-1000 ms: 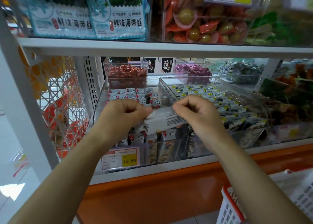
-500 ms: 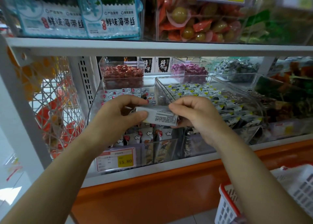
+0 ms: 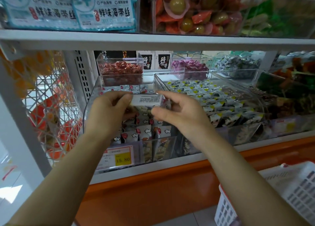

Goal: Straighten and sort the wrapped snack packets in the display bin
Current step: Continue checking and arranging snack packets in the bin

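A small white snack packet (image 3: 147, 99) with printed text is held level above a clear display bin (image 3: 90, 106). My left hand (image 3: 109, 113) pinches its left end between thumb and fingers. My right hand (image 3: 180, 111) holds its right end, thumb below and fingers on top. Under the hands the bin holds several white packets with cloud and red marks (image 3: 144, 133), standing in rows. The hands hide the bin's middle.
Right of it stands another clear bin of yellow-marked packets (image 3: 211, 96). Small bins of red (image 3: 121, 70) and purple sweets (image 3: 189, 67) sit behind. The upper shelf (image 3: 153, 41) hangs close overhead. A price tag (image 3: 117, 157) fronts the bin. A white basket (image 3: 272, 196) is at lower right.
The packet was crumpled and tilted a second ago; now it lies flat and level. Both hands have carried it forward and lower over the bin.
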A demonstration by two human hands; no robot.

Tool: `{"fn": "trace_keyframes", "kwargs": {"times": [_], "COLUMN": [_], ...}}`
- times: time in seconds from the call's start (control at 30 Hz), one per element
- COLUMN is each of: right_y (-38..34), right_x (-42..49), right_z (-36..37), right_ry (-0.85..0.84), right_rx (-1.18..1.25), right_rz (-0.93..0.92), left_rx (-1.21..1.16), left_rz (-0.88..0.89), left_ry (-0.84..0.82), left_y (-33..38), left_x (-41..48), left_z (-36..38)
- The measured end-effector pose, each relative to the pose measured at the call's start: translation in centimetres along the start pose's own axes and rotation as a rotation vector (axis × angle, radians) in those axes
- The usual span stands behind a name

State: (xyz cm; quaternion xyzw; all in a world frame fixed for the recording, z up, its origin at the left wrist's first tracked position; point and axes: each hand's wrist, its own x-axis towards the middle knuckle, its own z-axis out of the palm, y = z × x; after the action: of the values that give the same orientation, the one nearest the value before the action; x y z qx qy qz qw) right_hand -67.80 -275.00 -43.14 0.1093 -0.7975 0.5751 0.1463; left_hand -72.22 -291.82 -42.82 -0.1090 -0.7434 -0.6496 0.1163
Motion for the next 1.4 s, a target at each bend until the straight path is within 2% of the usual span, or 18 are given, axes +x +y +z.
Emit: {"fn": "trace_keyframes", "kwargs": {"times": [0.07,0.2,0.3,0.43,0.5,0.6,0.7,0.77,0.87,1.07,1.27,1.4], "right_y": [-0.2,-0.5,-0.1,1.1,1.7,2.6,3.2,3.4,3.6,4.2,3.9,3.5], "right_x": [-0.1,1.5,4.3,8.6,10.4,11.7,12.4,12.5,12.5,12.9,13.1,14.2], "right_z": [0.7,-0.1,-1.3,-0.9,-0.8,-0.6,-0.6,-0.6,-0.6,-0.5,-0.4,-0.3], "right_ry": [0.099,0.32,0.444,0.302,0.253,0.24,0.3,0.333,0.366,0.337,0.277,0.194], "right_rx": [-0.137,-0.068,-0.224,-0.548,-0.627,-0.652,-0.594,-0.553,-0.505,-0.503,-0.526,-0.705], "right_rz": [-0.09,-0.14,-0.151,-0.158,-0.168,-0.16,-0.154,-0.157,-0.169,-0.157,-0.196,-0.222], "left_rx": [0.01,-0.005,0.373,0.626,0.726,0.937,1.195,1.282,1.306,1.314,1.344,1.31], "left_rz": [0.007,0.024,0.164,0.141,0.194,0.259,0.238,0.269,0.288,0.136,0.202,0.214], "left_ry": [0.013,-0.042,-0.049,-0.178,-0.223,-0.322,-0.449,-0.508,-0.604,-0.734,-0.746,-0.726], "left_y": [-0.1,0.1,-0.3,-1.4,-2.0,-2.6,-3.3,-3.8,-4.6,-4.9,-4.8,-4.5], "left_x": [0.1,0.7,2.0,3.7,4.5,6.2,9.1,10.6,12.2,13.6,12.4,11.2], "left_z": [0.5,1.5,1.2,1.1,1.2,1.7,3.1,4.1,5.3,6.6,5.5,4.8]}}
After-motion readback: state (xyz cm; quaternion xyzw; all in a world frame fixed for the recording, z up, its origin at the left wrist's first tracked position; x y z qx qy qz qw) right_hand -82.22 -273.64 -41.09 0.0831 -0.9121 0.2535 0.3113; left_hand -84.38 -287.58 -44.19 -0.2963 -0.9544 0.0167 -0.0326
